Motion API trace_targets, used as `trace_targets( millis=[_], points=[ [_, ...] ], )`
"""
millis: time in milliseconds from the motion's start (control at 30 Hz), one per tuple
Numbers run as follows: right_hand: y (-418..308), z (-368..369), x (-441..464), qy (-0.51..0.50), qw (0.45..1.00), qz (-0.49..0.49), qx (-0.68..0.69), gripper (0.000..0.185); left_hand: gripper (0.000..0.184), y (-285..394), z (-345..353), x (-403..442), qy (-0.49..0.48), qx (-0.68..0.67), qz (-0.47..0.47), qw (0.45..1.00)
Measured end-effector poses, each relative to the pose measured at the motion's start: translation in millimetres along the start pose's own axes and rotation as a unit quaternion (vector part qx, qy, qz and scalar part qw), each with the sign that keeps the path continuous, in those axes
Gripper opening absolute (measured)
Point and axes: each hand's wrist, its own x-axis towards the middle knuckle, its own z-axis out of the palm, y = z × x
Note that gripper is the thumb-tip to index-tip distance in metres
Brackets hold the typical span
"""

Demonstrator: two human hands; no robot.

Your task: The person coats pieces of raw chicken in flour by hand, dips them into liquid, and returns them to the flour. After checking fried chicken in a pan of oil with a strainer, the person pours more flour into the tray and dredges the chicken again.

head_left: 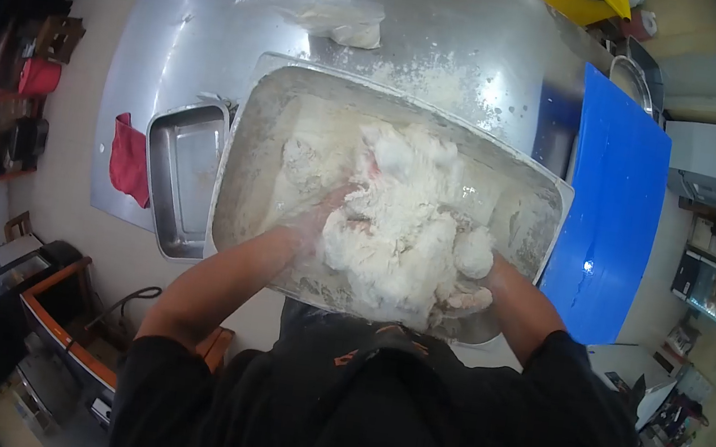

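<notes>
A large metal tub (411, 97) stands at the table's near edge, its inside coated with white flour. In its middle lies a heap of flour-covered pieces (402, 229), with some pinkish spots showing through. My left hand (328, 211) reaches into the tub at the left side of the heap, dusted with flour and blurred, its fingers hidden. At the heap's right side, my right hand (481, 262) is down among the coated pieces; flour and pieces hide its fingers. What either hand grips cannot be made out.
An empty steel tray (187, 178) and a red cloth (129, 159) lie left of the tub. Behind it, a clear plastic bag (348, 25) rests on the steel table (458, 11). A blue board (610, 211) is at the right, with a yellow object (586, 0) at the far right.
</notes>
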Motion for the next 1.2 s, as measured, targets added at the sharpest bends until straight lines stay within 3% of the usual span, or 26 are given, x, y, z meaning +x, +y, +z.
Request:
trace_targets(
  millis=[100,167,200,267,300,367,400,433,467,500,567,633,700,833,900,967,1033,1100,1133,1167,1200],
  points=[
    [-3.0,-4.4,-3.3,-0.073,0.993,-0.089,0.024,0.042,0.052,16.3,5.3,-46.0,0.019,0.257,0.172,0.951],
    [-8.6,-31.2,6.7,-0.176,0.968,-0.174,-0.042,0.043,0.052,28.9,-50.6,-36.5,-0.051,0.455,0.297,0.838],
    [-10.9,-41.9,11.3,-0.226,0.948,-0.213,-0.076,0.044,0.053,33.8,-75.1,-25.3,-0.036,0.510,0.302,0.805],
    [-12.7,-36.1,2.8,-0.253,0.950,-0.181,-0.001,0.044,0.055,46.5,-79.1,-33.6,-0.019,0.609,0.299,0.734],
    [-22.6,-12.6,-21.3,-0.227,0.962,-0.105,0.110,0.044,0.055,56.7,-48.1,-58.1,-0.016,0.654,0.277,0.704],
    [-54.1,24.3,-51.3,-0.141,0.981,-0.121,-0.049,0.046,0.057,77.1,6.5,-94.5,-0.025,0.728,0.232,0.645],
    [-73.8,41.2,-56.5,-0.073,0.924,-0.207,-0.313,0.048,0.058,89.2,22.3,-104.7,-0.011,0.745,0.216,0.631],
    [-83.1,39.1,-53.1,0.018,0.874,-0.170,-0.454,0.048,0.059,100.7,34.9,-113.8,0.011,0.759,0.199,0.619],
    [-92.2,37.0,-49.9,0.094,0.801,-0.110,-0.580,0.048,0.062,101.7,33.4,-103.0,0.078,0.670,0.237,0.699],
    [-96.8,15.3,-41.0,0.178,0.787,0.057,-0.588,0.047,0.064,102.9,22.6,-84.1,0.137,0.633,0.267,0.714],
    [-48.0,-72.2,-7.0,0.248,0.883,-0.018,-0.398,0.043,0.068,103.1,-27.7,-16.6,0.235,0.530,0.323,0.748],
    [-41.7,-78.7,34.0,0.300,0.896,-0.084,-0.315,0.039,0.072,108.7,-60.5,39.8,0.216,0.345,0.325,0.854],
    [-32.0,-82.8,81.4,0.333,0.906,-0.134,-0.224,0.037,0.077,117.0,-54.5,61.5,0.148,0.194,0.266,0.933],
    [-30.3,-66.7,118.9,0.282,0.920,-0.061,-0.265,0.036,0.083,83.8,41.6,3.8,0.160,0.213,0.195,0.944],
    [-49.7,-60.0,82.5,0.219,0.908,-0.012,-0.357,0.036,0.072,69.7,-37.3,28.3,0.046,0.364,0.443,0.818],
    [-82.6,-54.4,39.2,0.158,0.867,0.038,-0.471,0.035,0.062,72.5,-45.8,17.5,0.117,0.482,0.435,0.751],
    [-106.8,-60.3,10.9,0.134,0.792,0.097,-0.588,0.035,0.060,97.0,-44.7,-10.6,0.185,0.647,0.267,0.690],
    [-105.4,-75.8,7.9,0.184,0.710,0.161,-0.660,0.035,0.057,99.7,-49.6,-14.2,0.200,0.760,0.153,0.599],
    [-91.3,-81.6,7.3,0.257,0.651,0.183,-0.690,0.041,0.056,92.0,-53.7,-11.5,0.201,0.788,0.120,0.569],
    [-80.4,-85.4,11.7,0.374,0.776,0.188,-0.471,0.040,0.054,84.5,-56.4,-8.0,0.199,0.795,0.099,0.564],
    [-75.1,-82.4,17.3,0.388,0.802,0.175,-0.418,0.040,0.053,79.8,-57.7,-6.4,0.195,0.769,0.093,0.602]
  ],
)
